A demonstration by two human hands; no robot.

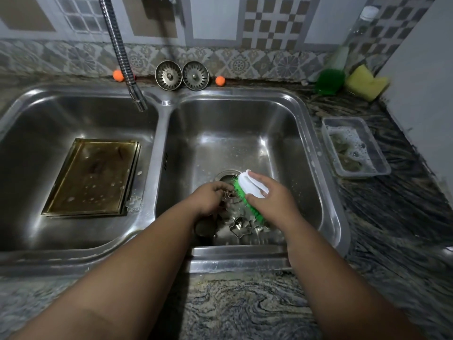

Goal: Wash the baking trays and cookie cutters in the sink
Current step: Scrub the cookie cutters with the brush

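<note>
Double sink [169,103] seen from above, both forearms reaching into the right basin [289,133].

Left hand [208,198]: fingers curled round a small metal cookie cutter [227,195], which shows at the fingertips on the hand's 3 o'clock side.

Right hand [272,201]: clamped on the white back of a scrub brush [248,186], thumb along its near edge. The green bristles face 9 o'clock and meet the held cutter, so that the cutter lies between the two hands. The drain [226,174] sits just beyond, at 12 o'clock from the cutter.

More cookie cutters [241,227] lie loose on the basin floor at 6 o'clock from the hands, partly hidden by the wrists.

Left basin [36,143]: a brown baking tray [93,177] lies flat, spotted with suds. A flower-shaped cutter [133,203] rests at its 4 o'clock corner. The faucet [122,52] hangs over this basin at 12 o'clock.

Back ledge: two strainers [168,75] stand side by side.

Counter [245,303], at 3 o'clock from the sink: a clear tub [382,168] of soapy water. At 1 o'clock: a green scourer [329,81] and a yellow sponge [366,82].
</note>
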